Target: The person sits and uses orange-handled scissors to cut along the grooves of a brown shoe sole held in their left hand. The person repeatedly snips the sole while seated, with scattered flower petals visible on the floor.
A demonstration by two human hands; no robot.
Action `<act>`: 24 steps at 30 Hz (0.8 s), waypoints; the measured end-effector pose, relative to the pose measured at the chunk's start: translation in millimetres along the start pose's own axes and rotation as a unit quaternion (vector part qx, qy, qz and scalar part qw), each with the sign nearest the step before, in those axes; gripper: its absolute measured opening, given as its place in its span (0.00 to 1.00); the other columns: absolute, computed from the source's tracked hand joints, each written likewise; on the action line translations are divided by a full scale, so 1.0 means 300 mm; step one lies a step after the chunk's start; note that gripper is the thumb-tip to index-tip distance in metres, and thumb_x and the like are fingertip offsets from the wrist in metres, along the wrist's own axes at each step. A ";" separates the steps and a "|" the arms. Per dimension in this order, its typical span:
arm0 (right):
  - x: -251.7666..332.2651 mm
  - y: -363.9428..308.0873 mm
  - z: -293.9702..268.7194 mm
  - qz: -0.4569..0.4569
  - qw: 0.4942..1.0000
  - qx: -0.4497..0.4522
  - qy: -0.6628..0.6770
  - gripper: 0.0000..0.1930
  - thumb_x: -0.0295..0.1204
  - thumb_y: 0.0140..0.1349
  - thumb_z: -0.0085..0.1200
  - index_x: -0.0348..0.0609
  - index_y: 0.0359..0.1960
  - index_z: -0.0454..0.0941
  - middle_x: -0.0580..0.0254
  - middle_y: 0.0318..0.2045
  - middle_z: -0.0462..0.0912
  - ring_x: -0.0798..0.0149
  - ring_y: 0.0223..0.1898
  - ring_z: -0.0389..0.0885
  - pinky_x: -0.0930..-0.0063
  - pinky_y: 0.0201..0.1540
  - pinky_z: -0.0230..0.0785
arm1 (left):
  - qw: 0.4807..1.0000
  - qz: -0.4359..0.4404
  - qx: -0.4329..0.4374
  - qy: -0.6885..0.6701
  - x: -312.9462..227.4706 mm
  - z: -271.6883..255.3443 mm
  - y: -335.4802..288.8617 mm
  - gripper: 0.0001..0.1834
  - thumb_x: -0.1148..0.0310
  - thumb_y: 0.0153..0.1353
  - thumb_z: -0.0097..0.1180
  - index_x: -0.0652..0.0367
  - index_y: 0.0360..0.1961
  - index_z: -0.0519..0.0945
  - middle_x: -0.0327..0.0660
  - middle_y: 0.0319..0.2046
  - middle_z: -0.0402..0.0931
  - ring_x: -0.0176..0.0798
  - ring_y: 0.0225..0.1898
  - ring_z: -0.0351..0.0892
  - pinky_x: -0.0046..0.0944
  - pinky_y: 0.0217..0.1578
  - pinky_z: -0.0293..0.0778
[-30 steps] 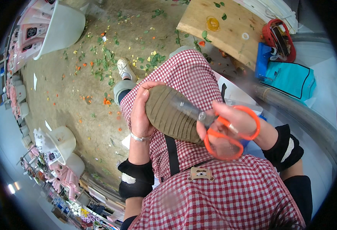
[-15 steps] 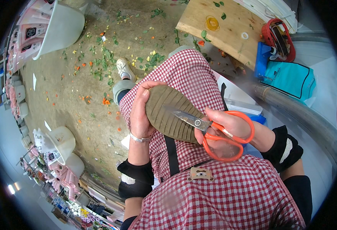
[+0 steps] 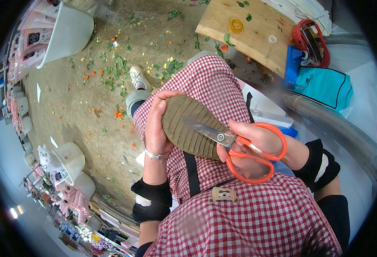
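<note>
A shoe [image 3: 180, 132] is turned so that its brown, grooved sole faces up over my lap. My left hand [image 3: 155, 128] wraps round its left edge, thumb near the rim of the sole. In my right hand [image 3: 259, 141] are scissors [image 3: 220, 137] with orange loop handles and worn metal blades. The blades point left and lie over the middle of the sole, close together near their tips. Whether the tips press into a groove I cannot tell. The upper part of the shoe is hidden beneath the sole.
A wooden board [image 3: 257, 32] with yellow rubber bands [image 3: 236, 25] stands at the far right, beside a red basket [image 3: 321, 45] and a turquoise bag [image 3: 323, 88]. Leaves and orange petals litter the floor [image 3: 81, 124]. White buckets [image 3: 70, 32] stand on the left. A red checked apron [image 3: 248, 214] covers my lap.
The lower orange handle has shifted slightly down, so the scissor loops sit a little farther apart. My left hand and the shoe look almost still.
</note>
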State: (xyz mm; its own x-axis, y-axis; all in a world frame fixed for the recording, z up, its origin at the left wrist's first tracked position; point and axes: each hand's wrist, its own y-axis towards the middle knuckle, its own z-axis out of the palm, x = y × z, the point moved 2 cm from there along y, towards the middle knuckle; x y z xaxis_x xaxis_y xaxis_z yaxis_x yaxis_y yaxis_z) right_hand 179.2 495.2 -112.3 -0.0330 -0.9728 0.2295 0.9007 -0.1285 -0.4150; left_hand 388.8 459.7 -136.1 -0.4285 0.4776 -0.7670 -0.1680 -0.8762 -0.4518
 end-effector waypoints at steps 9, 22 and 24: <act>0.006 -0.009 0.017 0.015 0.999 -0.029 -0.012 0.34 0.56 0.65 0.16 0.38 0.39 0.69 0.68 0.12 0.63 0.71 0.13 0.61 0.73 0.21 0.62 | 1.000 -0.001 -0.006 -0.009 0.000 0.007 -0.004 0.16 0.64 0.62 0.36 0.64 0.45 0.67 0.47 0.45 0.71 0.38 0.44 0.72 0.37 0.48 0.69; 0.038 -0.026 0.045 0.013 0.992 -0.107 -0.066 0.30 0.47 0.69 0.21 0.38 0.30 0.75 0.70 0.18 0.73 0.77 0.21 0.67 0.83 0.28 0.63 | 1.000 0.001 -0.008 0.014 -0.010 0.023 -0.009 0.15 0.64 0.63 0.35 0.64 0.44 0.67 0.46 0.43 0.71 0.36 0.43 0.73 0.37 0.47 0.70; 0.035 -0.025 0.046 0.020 0.992 -0.110 -0.062 0.30 0.47 0.69 0.21 0.38 0.30 0.75 0.71 0.17 0.72 0.77 0.20 0.66 0.83 0.28 0.63 | 1.000 0.001 -0.014 0.016 -0.008 0.024 -0.005 0.16 0.64 0.63 0.35 0.64 0.44 0.67 0.46 0.43 0.71 0.37 0.43 0.73 0.37 0.47 0.70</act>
State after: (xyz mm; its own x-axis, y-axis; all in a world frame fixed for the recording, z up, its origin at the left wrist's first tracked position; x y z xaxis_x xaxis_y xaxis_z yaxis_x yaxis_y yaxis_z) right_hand 177.9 488.6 -94.7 0.0670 -0.9482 0.3106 0.7834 -0.1428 -0.6049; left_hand 383.8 459.5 -130.3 -0.4009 0.4785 -0.7812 -0.1429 -0.8750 -0.4626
